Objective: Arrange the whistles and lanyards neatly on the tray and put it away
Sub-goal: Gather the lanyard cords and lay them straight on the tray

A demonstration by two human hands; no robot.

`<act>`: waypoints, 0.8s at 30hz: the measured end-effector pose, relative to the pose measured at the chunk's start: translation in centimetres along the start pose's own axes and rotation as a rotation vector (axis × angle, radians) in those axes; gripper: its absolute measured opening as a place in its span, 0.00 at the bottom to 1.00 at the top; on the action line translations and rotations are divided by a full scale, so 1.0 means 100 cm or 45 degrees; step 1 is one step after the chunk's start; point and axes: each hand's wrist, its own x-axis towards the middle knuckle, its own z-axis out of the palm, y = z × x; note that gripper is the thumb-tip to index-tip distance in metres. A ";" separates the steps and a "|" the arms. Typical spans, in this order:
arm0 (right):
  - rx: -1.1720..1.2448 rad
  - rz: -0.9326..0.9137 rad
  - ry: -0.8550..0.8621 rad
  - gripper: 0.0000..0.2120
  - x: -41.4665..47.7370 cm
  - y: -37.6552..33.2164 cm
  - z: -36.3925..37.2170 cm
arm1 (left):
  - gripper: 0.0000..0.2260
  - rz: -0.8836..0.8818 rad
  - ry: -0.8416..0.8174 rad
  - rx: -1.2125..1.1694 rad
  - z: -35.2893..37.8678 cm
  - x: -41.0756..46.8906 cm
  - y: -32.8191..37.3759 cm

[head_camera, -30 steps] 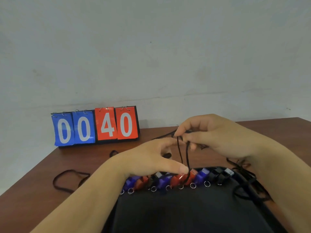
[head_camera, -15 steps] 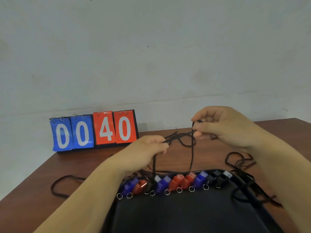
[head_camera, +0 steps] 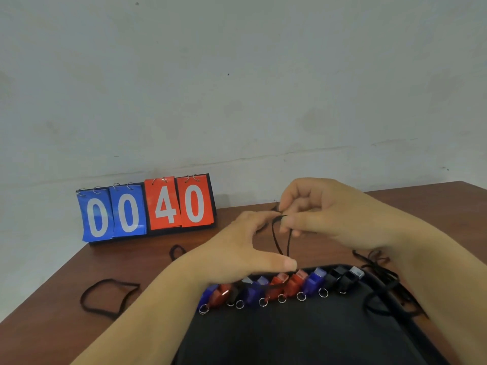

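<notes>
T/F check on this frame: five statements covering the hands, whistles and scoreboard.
1. The scoreboard shows 00 on blue and 40 on red. True.
2. The right hand pinches a black lanyard. True.
3. The whistles lie scattered on the bare table. False: they sit in a row along the far edge of the tray.
4. Every whistle is red. False: blue, red and black ones show.
5. A loose lanyard lies on the table left of the tray. True.

near end of tray (head_camera: pixel 290 338) out of frame
</notes>
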 end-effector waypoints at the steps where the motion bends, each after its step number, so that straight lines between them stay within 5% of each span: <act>1: 0.010 -0.013 0.012 0.04 -0.001 -0.002 0.002 | 0.35 0.016 -0.011 -0.024 0.004 -0.001 0.005; 5: 0.046 -0.062 0.193 0.03 -0.001 -0.003 0.002 | 0.06 0.050 -0.038 -0.163 0.011 -0.002 0.012; 9: 0.115 0.016 0.362 0.03 0.003 0.005 -0.003 | 0.13 0.007 0.161 -0.230 -0.003 -0.004 0.013; 13: 0.142 0.109 0.399 0.04 0.009 0.014 -0.004 | 0.15 0.023 0.343 -0.830 -0.026 -0.002 0.002; 20: 0.135 0.276 0.210 0.03 0.012 0.020 0.012 | 0.18 -0.010 0.476 -1.744 -0.040 0.000 0.000; 24: 0.073 0.292 0.060 0.05 0.013 0.022 0.027 | 0.21 0.044 0.502 -2.007 -0.038 -0.004 0.009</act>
